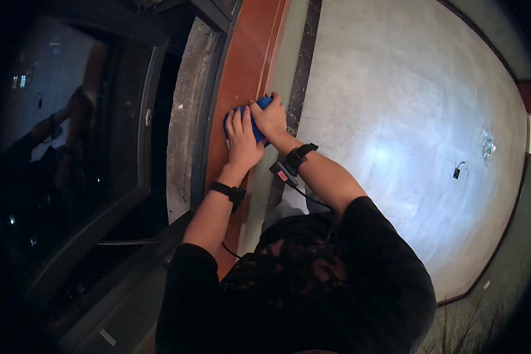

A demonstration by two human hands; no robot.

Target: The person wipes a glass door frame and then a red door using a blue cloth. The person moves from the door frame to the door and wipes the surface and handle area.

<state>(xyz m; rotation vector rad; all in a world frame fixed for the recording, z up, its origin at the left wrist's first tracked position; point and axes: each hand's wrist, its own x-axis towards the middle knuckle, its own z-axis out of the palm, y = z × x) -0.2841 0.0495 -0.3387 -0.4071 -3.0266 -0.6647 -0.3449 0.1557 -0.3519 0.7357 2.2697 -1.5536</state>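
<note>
A folded or bunched blue cloth (258,128) lies on a reddish-brown window sill (243,66). My left hand (242,140) rests over its left part, fingers laid across the top and thumb at the near edge. Around the cloth's right end, close to the sill's inner edge, curl the fingers of my right hand (271,118). Both hands touch the cloth and almost meet. They cover much of it, so its underside and full shape are hidden.
Left of the sill, a dark-framed glass window sash (146,124) stands swung outward, past a rough masonry ledge (183,119). A pale tiled floor (380,101) with a dark border lies to the right. A small black object with a wire (456,172) is on it. Black wrist straps carry cabled devices.
</note>
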